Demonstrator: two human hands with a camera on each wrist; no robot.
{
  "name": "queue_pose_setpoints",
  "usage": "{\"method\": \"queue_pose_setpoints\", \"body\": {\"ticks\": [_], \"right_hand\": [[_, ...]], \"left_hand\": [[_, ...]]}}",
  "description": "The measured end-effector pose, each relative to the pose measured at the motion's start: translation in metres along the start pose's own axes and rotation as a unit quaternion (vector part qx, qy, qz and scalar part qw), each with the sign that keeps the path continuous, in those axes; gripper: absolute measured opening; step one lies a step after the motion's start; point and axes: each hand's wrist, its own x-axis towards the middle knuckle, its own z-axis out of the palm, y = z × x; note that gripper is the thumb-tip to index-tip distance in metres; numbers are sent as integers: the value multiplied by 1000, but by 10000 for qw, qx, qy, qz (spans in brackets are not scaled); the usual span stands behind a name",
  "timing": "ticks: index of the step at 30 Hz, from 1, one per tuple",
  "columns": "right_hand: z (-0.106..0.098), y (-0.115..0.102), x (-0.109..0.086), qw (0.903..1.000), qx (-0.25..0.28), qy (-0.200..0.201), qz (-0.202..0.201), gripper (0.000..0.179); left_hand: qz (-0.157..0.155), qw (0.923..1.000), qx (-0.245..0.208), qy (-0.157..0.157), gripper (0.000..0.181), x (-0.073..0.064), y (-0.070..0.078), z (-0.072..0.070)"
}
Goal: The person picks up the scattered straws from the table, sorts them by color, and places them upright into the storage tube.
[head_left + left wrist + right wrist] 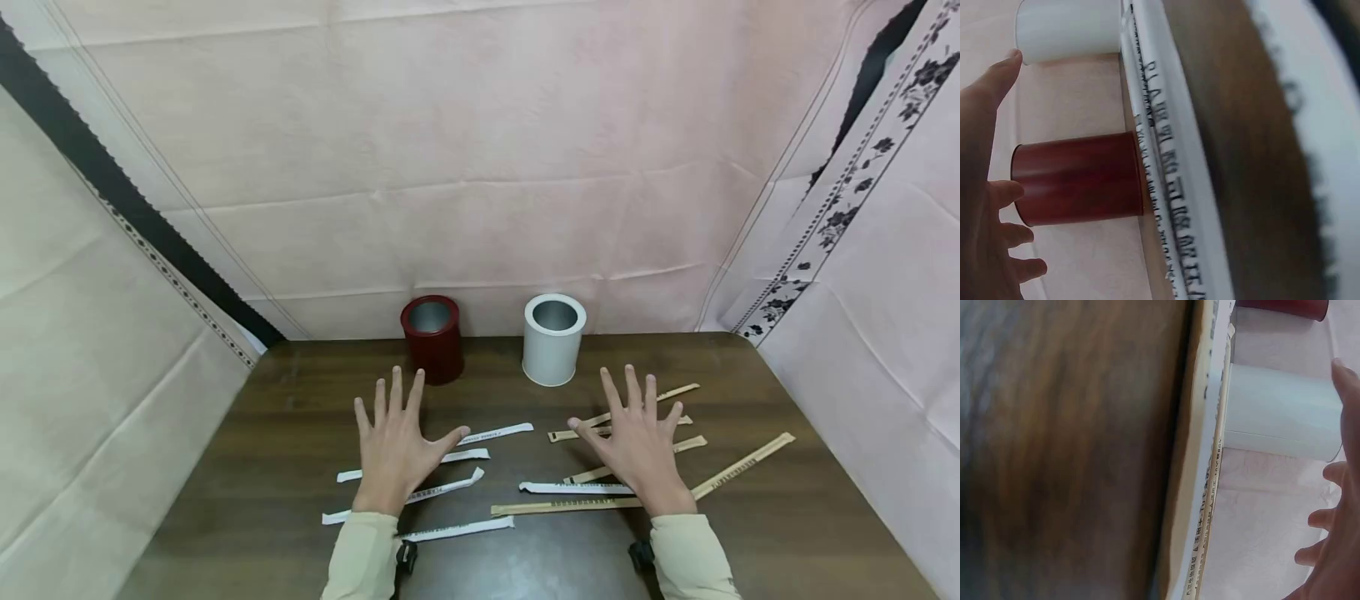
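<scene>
My left hand (394, 448), fingers spread and straight, is held over several slim white printed paper packets (457, 530) on the left of the table. My right hand (637, 447) is spread likewise above several slim tan printed packets (742, 467) and one white packet (573, 488). Neither hand holds anything. A dark red canister (437, 357) stands upright beyond the left fingertips, and a white canister (551, 357) stands upright to its right. In the left wrist view the red canister (1079, 180) shows behind the fingers; the right wrist view has the white canister (1282, 412).
The dark brown wooden table (247, 500) has its far edge just behind both canisters. Pale cloth (480, 167) hangs behind it, with more cloth at left and right. A floral-bordered cloth (847, 200) lines the right side.
</scene>
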Motion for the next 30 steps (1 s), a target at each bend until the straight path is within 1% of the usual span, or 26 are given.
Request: {"method": "queue_pose_setpoints", "body": {"ticks": [2, 5, 7, 9, 11, 13, 16, 18, 19, 21, 24, 27, 30], "right_hand": [[1, 1, -2, 10000, -13, -40, 66, 102], [0, 1, -6, 9999, 16, -101, 78, 101], [0, 0, -8, 9998, 39, -185, 35, 101], [0, -2, -10, 9995, 71, -298, -18, 101], [0, -3, -12, 9991, 99, -397, -51, 100], [0, -4, -14, 9989, 136, -435, -61, 99], [1, -6, -16, 9987, 213, -451, -56, 97], [1, -5, -17, 9986, 255, -461, -62, 97], [1, -5, -18, 9985, 280, -473, -61, 96], [1, -5, -19, 9982, 330, -494, -62, 96], [0, -5, -20, 9981, 390, -469, -45, 95], [0, -7, -21, 9979, 484, -421, -72, 92], [0, -9, -22, 9974, 623, -345, -92, 89]], "left_hand": [[24, 9998, -220, 19, 119, 2, 0, -2], [-1, 9973, -725, 65, 119, 8, 0, -10], [25, 9947, -1016, 151, 116, 14, -1, -16], [58, 9915, -1278, 235, 114, 23, -3, -22], [79, 9873, -1554, 309, 110, 36, -6, -26], [49, 9813, -1900, 305, 108, 52, -9, -28], [-39, 9686, -2474, 238, 107, 80, -14, -27], [-31, 9608, -2768, 160, 106, 100, -17, -25], [14, 9585, -2849, 122, 106, 109, -19, -23], [72, 9564, -2919, 22, 107, 125, -23, -20], [143, 9565, -2912, -149, 108, 143, -27, -17], [149, 9586, -2832, -271, 113, 154, -27, -16], [236, 9615, -2715, -338, 116, 159, -23, -17]]}}
